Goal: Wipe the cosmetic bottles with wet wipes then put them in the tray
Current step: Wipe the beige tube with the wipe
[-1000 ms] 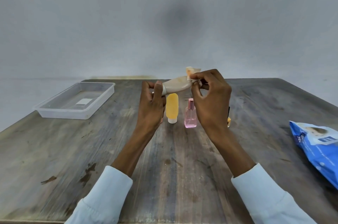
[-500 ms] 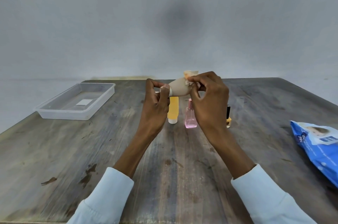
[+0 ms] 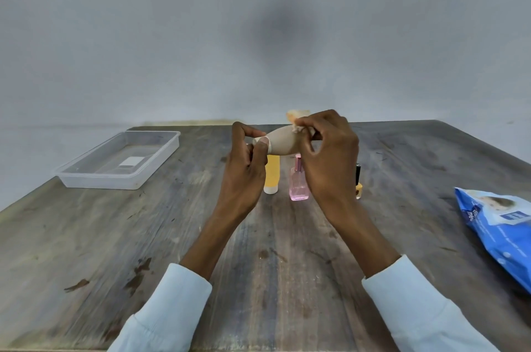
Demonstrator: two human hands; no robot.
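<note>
Hands meet above the middle of the wooden table point(image 3: 143, 236), sharing a beige tube point(image 3: 283, 143) held level in the air. The left hand point(image 3: 244, 176) pinches its capped end between thumb and fingers; the right hand point(image 3: 327, 162) is curled round the far end, pressing a crumpled wipe point(image 3: 297, 118) against it. Such a tube looks light and soft-walled, likely to give under a hard squeeze and to turn slick once damp, so the firm cap is probably the safest hold. Below stand an orange tube point(image 3: 271, 176) on its white cap, a pink glass bottle point(image 3: 298, 186) that seems breakable, and a small bottle point(image 3: 358, 183) half hidden. A clear tray point(image 3: 161, 156) waits far left with no bottles inside; a blue wipes pack point(image 3: 500, 231) lies at right.
</note>
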